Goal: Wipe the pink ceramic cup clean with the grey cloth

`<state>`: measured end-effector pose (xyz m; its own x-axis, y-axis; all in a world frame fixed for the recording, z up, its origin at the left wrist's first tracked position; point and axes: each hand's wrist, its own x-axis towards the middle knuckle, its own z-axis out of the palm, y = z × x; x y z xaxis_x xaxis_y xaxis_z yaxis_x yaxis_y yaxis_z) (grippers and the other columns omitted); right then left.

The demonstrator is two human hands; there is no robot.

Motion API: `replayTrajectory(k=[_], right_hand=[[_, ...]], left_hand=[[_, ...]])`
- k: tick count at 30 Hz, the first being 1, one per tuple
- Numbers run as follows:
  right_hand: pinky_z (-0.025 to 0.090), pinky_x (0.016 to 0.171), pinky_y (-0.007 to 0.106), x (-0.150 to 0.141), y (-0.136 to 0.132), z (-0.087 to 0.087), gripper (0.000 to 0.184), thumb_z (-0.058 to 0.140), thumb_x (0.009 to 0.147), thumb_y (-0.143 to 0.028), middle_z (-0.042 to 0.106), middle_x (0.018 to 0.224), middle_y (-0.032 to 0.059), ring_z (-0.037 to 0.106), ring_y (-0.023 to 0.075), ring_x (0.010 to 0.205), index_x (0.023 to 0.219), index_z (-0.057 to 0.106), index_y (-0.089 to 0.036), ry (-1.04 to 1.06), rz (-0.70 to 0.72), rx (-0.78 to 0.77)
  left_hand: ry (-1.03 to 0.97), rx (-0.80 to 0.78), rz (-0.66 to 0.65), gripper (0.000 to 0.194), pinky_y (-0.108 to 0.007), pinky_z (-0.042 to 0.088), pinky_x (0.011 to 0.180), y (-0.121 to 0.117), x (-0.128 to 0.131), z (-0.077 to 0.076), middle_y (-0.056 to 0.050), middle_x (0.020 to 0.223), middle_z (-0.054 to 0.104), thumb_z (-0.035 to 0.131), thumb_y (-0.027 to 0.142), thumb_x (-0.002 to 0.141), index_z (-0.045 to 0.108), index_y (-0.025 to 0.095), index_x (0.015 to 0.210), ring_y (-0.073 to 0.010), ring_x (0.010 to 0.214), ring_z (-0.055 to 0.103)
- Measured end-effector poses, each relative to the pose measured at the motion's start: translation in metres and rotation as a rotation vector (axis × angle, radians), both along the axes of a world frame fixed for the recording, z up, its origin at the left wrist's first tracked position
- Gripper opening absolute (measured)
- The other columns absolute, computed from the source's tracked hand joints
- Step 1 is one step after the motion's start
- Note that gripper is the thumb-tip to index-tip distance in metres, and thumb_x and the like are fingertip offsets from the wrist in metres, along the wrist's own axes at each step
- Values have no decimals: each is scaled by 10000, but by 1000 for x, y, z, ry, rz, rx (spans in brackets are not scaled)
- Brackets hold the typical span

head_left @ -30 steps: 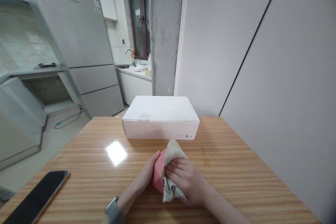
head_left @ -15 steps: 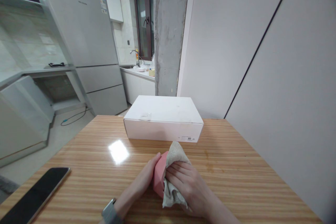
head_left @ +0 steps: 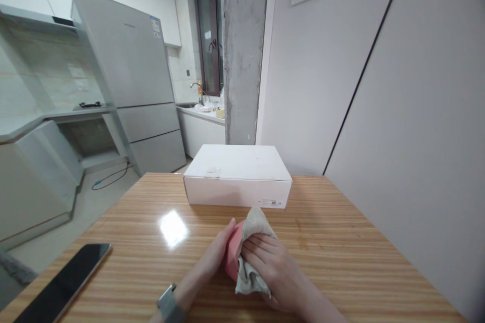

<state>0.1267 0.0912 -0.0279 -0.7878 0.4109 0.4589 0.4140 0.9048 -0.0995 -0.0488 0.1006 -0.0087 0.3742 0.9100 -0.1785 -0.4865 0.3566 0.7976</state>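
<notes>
A pink object [head_left: 233, 252], probably a bowl or cup tipped on its side, is between my hands above the wooden table [head_left: 341, 252]. Around its left side my left hand [head_left: 220, 250] is closed, thumb up near the rim. My right hand [head_left: 271, 267] presses a grey-beige cloth [head_left: 253, 227] into its opening, fingers together on the fabric. One corner of the cloth stands up over the rim, and the rest hangs down below. Most of the pink object is hidden by the cloth and my hands.
Beyond my hands a white cardboard box [head_left: 237, 192] lies at the table's far edge. A black phone [head_left: 64, 282] rests at the near left. Farther back are a fridge [head_left: 125, 55], a sink counter [head_left: 202, 111] and a concrete pillar [head_left: 244, 50].
The head view has tilted up slightly, so the scene sits lower in the picture. My hands, the cloth and the pink object keep nearly the same pose.
</notes>
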Motion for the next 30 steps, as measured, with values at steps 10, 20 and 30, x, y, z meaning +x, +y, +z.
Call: replayTrajectory(k=[10,20,30], right_hand=[[413,1022,440,0,-1,9,510,454,776,-291,597,1242,183,556,277,1152,1232,519,-73,14,19,32],[447,969,456,10,6,7,503,342,893,-413,630,1174,186,581,275,1102,1235,515,-87,82,5,96],[411,1016,410,-4,-6,2,521,470,760,-251,625,1191,179,548,257,1154,1240,507,-50,41,36,180]], left_hand=[[-9,-34,38,311,-405,507,846,0,5,-5,-72,1188,571,538,349,890,568,174,1145,-225,1006,584],[-64,-29,13,313,-404,507,846,-7,16,-10,-90,1193,567,536,339,894,556,175,1160,-207,1001,586],[-28,-36,63,335,-413,509,840,-7,0,-5,-69,1176,574,548,359,883,565,155,1148,-239,1004,586]])
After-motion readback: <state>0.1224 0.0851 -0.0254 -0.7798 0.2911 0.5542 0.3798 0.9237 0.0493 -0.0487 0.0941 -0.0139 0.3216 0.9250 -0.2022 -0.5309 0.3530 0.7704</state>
